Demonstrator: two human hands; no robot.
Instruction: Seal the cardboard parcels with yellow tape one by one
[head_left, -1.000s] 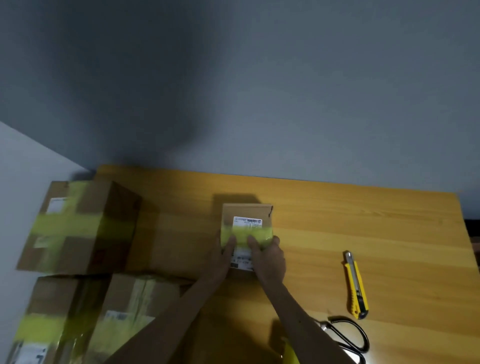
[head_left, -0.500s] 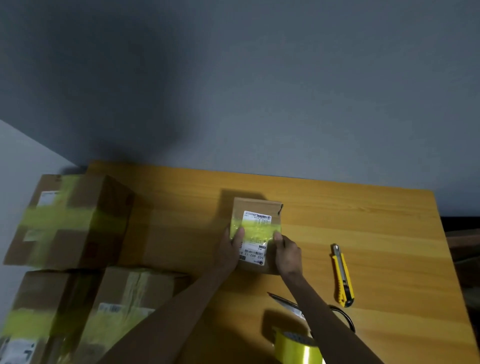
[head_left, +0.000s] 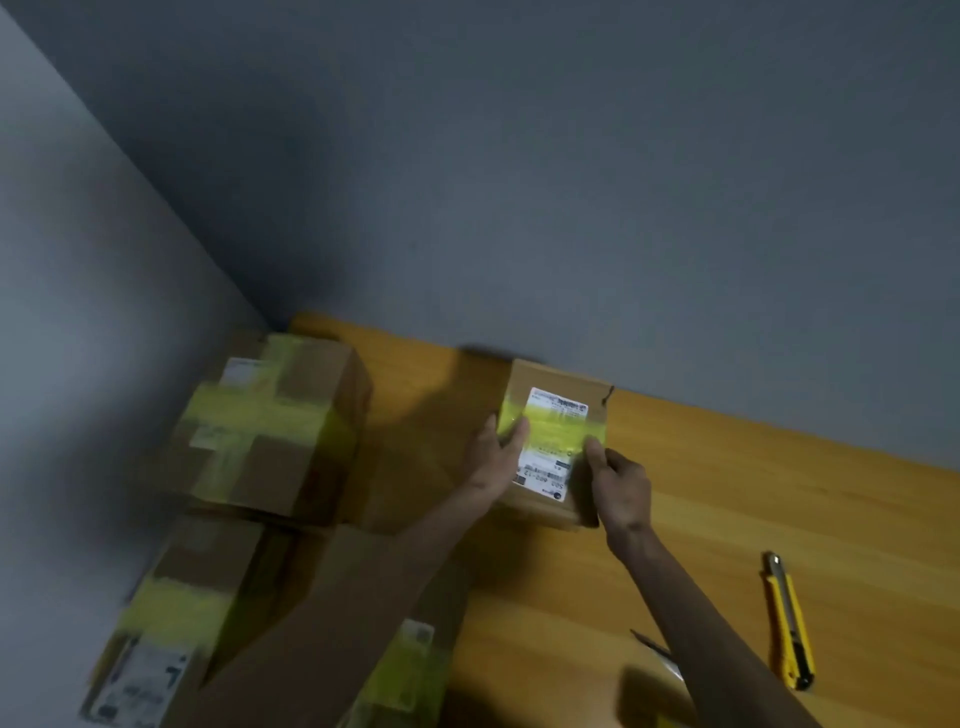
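Small parcel (head_left: 556, 441) lying flat at the far edge of the wooden table (head_left: 753, 493), far end by the grey wall (head_left: 571, 208). White label (head_left: 543, 467) on top, crossed from left to right by a band of yellow tape (head_left: 550, 428) reaching both side edges.

Left hand (head_left: 493, 457) gripping the small parcel's left edge: thumb laid over the top on the left end of the yellow tape, fingers down the left side and mostly hidden. Right hand (head_left: 621, 486) gripping the right edge: thumb pressing on top just beside the right end of the yellow tape, fingers curled round the right side. Both forearms reaching in from the near edge.

At the left, in the corner, bigger boxes, all blurred: far taped parcel (head_left: 275, 431) with crossing yellow bands; near-left taped parcel (head_left: 176, 623) with one yellow band and a white label; third taped parcel (head_left: 410, 670) at the near edge, partly hidden under the left forearm.

Near and right on bare wood, well apart from the small parcel, a yellow utility knife (head_left: 789, 623), lying lengthwise, metal tip pointing far.
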